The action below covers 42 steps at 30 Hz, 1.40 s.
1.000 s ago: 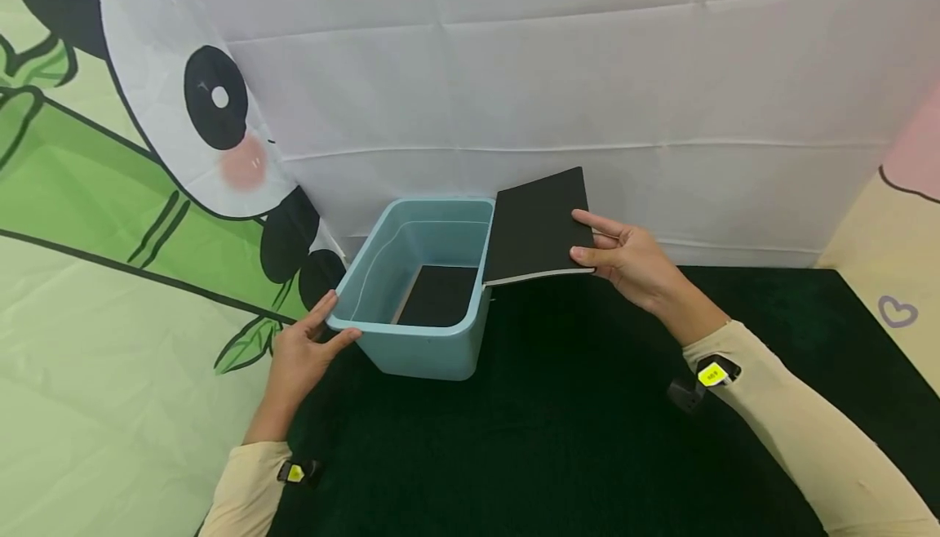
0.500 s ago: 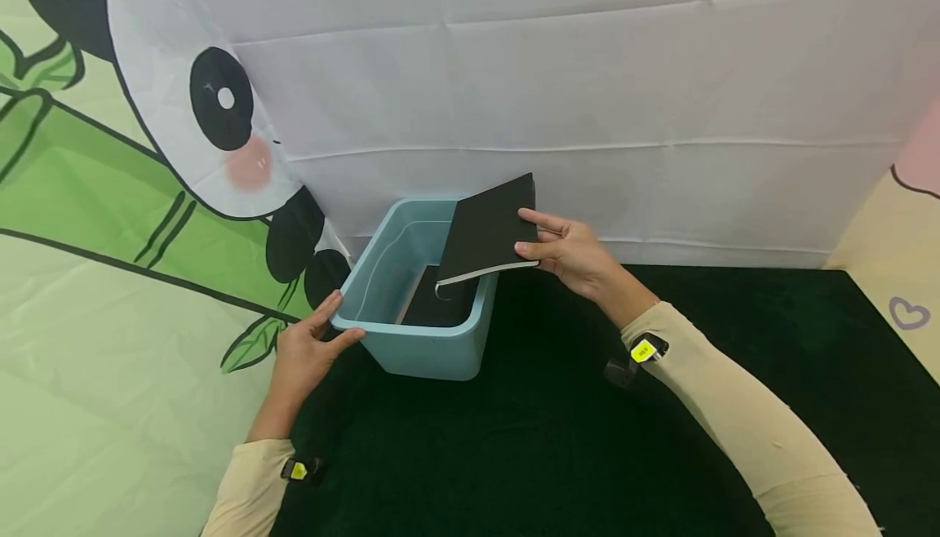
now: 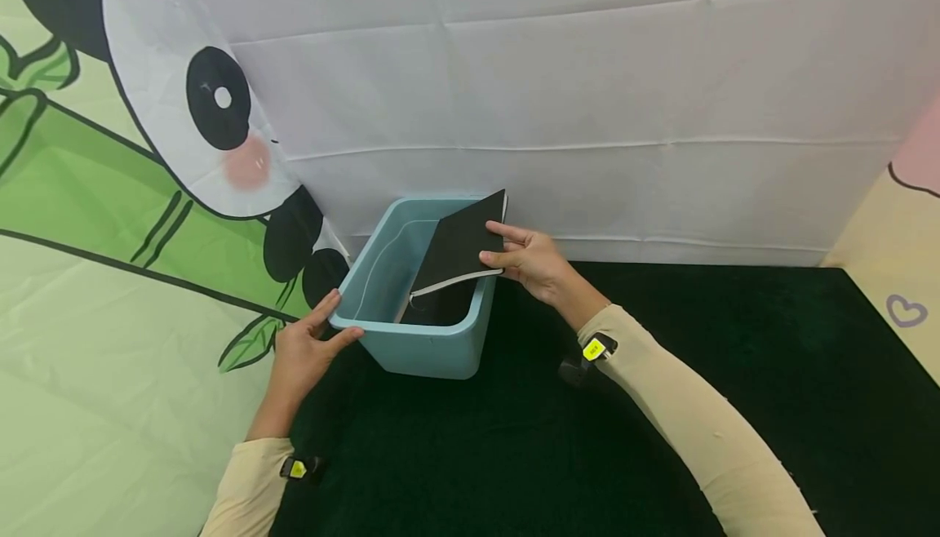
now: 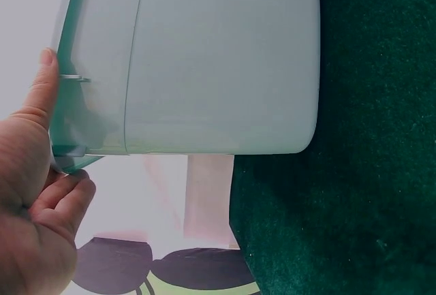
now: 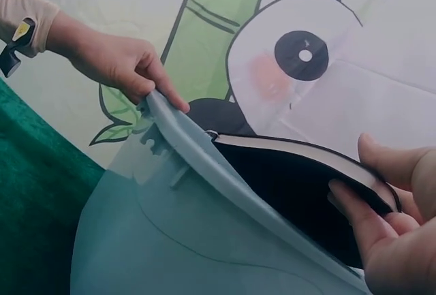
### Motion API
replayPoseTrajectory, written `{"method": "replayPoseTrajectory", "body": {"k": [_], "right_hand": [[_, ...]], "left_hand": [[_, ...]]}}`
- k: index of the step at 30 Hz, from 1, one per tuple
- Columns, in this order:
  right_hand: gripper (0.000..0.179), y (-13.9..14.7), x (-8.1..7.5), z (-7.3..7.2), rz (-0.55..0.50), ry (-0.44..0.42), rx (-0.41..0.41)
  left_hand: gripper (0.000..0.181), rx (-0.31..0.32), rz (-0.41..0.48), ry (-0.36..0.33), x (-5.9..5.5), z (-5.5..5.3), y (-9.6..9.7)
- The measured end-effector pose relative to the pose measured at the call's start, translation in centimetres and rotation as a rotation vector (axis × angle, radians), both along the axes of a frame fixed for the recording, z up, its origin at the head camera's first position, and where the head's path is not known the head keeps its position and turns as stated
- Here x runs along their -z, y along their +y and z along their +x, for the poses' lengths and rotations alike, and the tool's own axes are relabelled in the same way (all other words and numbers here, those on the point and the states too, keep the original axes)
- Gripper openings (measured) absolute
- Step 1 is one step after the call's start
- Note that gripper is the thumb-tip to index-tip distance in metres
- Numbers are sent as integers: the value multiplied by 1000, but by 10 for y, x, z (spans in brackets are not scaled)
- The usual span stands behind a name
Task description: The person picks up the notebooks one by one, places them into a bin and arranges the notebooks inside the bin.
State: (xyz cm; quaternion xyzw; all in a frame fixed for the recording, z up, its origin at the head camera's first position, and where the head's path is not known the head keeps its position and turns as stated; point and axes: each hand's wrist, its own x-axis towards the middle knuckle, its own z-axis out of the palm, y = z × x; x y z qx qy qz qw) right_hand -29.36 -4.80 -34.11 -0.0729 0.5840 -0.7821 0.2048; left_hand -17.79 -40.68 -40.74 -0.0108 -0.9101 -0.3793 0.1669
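Observation:
A black notebook (image 3: pixel 461 245) with pale page edges hangs tilted over the mouth of a light blue plastic bin (image 3: pixel 419 355). My right hand (image 3: pixel 534 264) pinches its right edge, thumb on one cover and fingers on the other, as the right wrist view shows. A thin loop sticks out at the notebook's near left corner. Inside the bin, another flat black item (image 3: pixel 441 311) lies on the bottom, partly covered by the notebook. With thumb and fingers on either side of the near left corner, my left hand (image 3: pixel 299 349) grips the bin's rim.
The bin stands on a dark green cloth (image 3: pixel 455 455). Close behind it rises a white fabric backdrop (image 3: pixel 573 113), and a printed panda and bamboo sheet (image 3: pixel 220 145) covers the left side.
My right hand has carried the notebook leftward and slightly lower, from beside the bin's right rim to over its opening. The left hand has stayed on the corner.

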Motion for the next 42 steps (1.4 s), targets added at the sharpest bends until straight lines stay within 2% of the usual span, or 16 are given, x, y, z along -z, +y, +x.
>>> {"method": "replayPoseTrajectory", "body": {"k": [6, 12, 17, 20, 24, 27, 32, 34, 36, 39, 41, 42], "right_hand": [[63, -14, 5, -2, 49, 10, 20], [60, -23, 9, -1, 70, -7, 28], [61, -31, 13, 0, 54, -30, 18], [58, -29, 13, 2, 41, -36, 30], [52, -19, 5, 8, 83, -16, 85], [47, -5, -6, 15, 121, 22, 115], [43, 25, -28, 27, 149, 101, 101], [44, 39, -34, 32, 174, 143, 79], [45, 55, -37, 36, 210, 179, 61], [48, 83, -39, 41, 295, 227, 45], [51, 101, -39, 43, 357, 253, 46], [53, 111, -39, 45, 387, 267, 46]], "left_hand": [[79, -5, 10, -14, 1, -1, 0], [78, -5, 5, 1, 3, -2, 0], [78, -7, 4, 3, 3, -1, 1], [78, 7, 7, 4, 3, -5, 3], [78, 32, 12, 10, 4, -10, 7], [77, 47, 10, 25, 4, -14, 10], [77, 62, 2, 41, 2, -20, 14], [78, 72, -10, 8, -3, -17, 12], [82, 87, -58, -63, -14, -12, 10], [91, 135, -172, -192, -39, -2, 11], [94, 169, -243, -232, -57, 2, 18], [95, 187, -268, -227, -64, 3, 25]]}}
